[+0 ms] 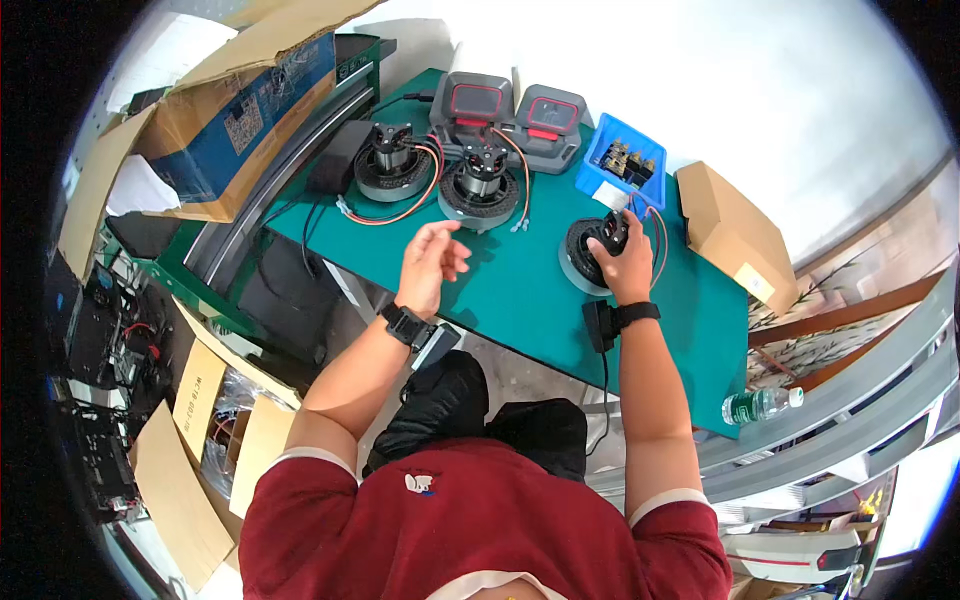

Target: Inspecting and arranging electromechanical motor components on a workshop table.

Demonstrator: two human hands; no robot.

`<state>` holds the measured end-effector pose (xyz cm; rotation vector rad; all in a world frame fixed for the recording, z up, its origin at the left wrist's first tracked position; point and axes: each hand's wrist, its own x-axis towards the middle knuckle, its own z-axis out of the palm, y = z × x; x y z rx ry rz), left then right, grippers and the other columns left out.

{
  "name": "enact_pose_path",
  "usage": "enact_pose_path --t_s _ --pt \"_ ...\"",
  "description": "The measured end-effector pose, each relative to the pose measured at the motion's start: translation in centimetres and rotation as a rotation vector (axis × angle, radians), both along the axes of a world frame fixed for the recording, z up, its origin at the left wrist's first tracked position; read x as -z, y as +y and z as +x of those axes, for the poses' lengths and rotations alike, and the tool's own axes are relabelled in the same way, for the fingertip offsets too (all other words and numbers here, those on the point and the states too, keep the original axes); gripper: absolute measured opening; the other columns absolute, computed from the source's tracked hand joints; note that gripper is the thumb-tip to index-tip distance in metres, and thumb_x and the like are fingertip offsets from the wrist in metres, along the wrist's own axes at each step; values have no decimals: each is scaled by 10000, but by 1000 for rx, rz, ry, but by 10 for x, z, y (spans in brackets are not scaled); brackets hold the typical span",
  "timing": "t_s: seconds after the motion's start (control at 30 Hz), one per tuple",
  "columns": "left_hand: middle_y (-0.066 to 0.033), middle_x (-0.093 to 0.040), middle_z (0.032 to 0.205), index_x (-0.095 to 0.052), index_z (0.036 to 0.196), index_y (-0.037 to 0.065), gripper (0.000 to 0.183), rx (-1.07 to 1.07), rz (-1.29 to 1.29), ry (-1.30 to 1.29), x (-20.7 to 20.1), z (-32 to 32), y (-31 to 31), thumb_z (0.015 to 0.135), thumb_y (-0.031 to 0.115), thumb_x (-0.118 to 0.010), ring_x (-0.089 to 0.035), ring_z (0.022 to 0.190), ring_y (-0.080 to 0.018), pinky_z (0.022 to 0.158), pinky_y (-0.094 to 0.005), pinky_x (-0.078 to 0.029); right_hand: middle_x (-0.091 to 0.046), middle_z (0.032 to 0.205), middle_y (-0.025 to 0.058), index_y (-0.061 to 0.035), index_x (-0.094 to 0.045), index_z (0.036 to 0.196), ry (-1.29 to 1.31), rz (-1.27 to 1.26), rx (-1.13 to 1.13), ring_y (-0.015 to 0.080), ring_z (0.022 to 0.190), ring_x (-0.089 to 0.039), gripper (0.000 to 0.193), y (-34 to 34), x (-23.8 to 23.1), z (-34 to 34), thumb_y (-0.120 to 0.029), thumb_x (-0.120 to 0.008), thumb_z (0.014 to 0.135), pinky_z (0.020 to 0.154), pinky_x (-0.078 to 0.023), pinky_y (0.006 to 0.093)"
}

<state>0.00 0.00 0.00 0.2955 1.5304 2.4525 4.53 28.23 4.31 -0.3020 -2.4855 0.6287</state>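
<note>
On the green tabletop (520, 290) stand three round units, each a black motor on a wide dark ring-shaped base with coloured wires. My right hand (628, 265) is closed round the upper motor part of the right motor unit (582, 255), thumb on the near-left side; its far side is partly hidden by my fingers. My left hand (432, 262) hovers over the table's front edge, loosely curled with fingers apart and holding nothing. Just beyond it sits the middle motor unit (478, 190). Farther left is another motor unit (390, 170), its wires trailing to the right.
Behind the units lies an opened grey case (545, 115) with red trim. A blue bin (652, 190) of small dark and brass-coloured parts stands right of it. A cardboard box (735, 235) and a plastic bottle (762, 405) are along the right edge. A large carton (245, 125) stands at left.
</note>
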Motion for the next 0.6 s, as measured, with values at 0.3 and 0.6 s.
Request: enact_pose_path --t_s 0.3,0.6 --pt "7 -488 620 -511 1098 52 323 -147 -82 159 18 -5 -15 941 322 -427 -384 466 -53 411 -188 -287 -556 947 211 -103 -509 1145 96 25 -14 388 897 -531 594 -3 14 -7 -254 -758 627 806 -430 447" --pt "9 -509 615 -519 1080 58 264 -98 -105 160 18 -2 -2 939 269 -445 -392 471 -40 418 -177 -277 -562 923 192 -127 -538 1138 180 -98 12 358 909 -530 572 36 10 12 -263 -754 626 813 -437 426"
